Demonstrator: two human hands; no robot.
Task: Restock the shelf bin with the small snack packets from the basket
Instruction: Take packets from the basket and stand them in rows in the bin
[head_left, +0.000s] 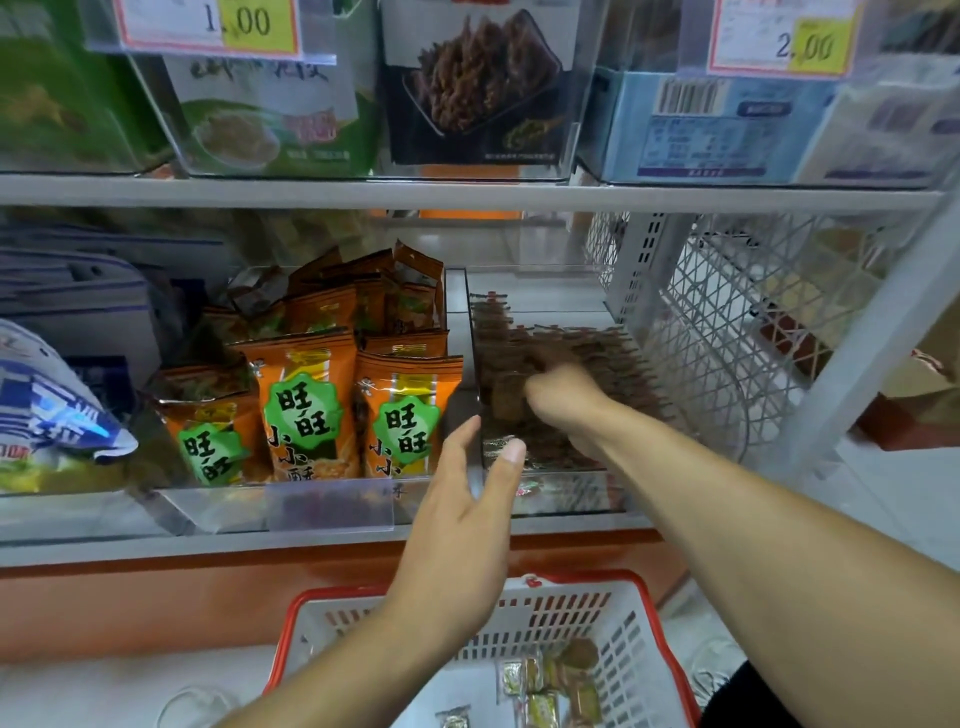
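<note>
- A blue and white bag (52, 405) lies far to the left of both hands on the lower shelf (208, 540).
- Orange snack bags (306, 400) with green labels stand packed in a clear bin just left of the left hand's fingers, apart from them.
- Left hand (462, 514): fingers (457, 447) straight and spread, thumb apart from them, holding nothing; thumb tip at the front left corner of the shelf bin (550, 493), the fingers along that bin's left wall. Whether they press on it is not clear.
- The shelf bin is clear plastic, right of the orange bags, filled with rows of small brown snack packets (519, 338), blurred.
- Right hand (561, 400): reached down into the shelf bin, fingers curled among the brown packets; blur hides whether they pinch one, so I cannot tell.
- A white wire mesh panel (727, 322) closes the shelf to the right of the right hand.
- Below both forearms sits a white basket (639, 649) with a red rim, a few small packets (550, 686) left on its bottom.
- Above, the upper shelf carries clear bins and price tags (208, 23).
</note>
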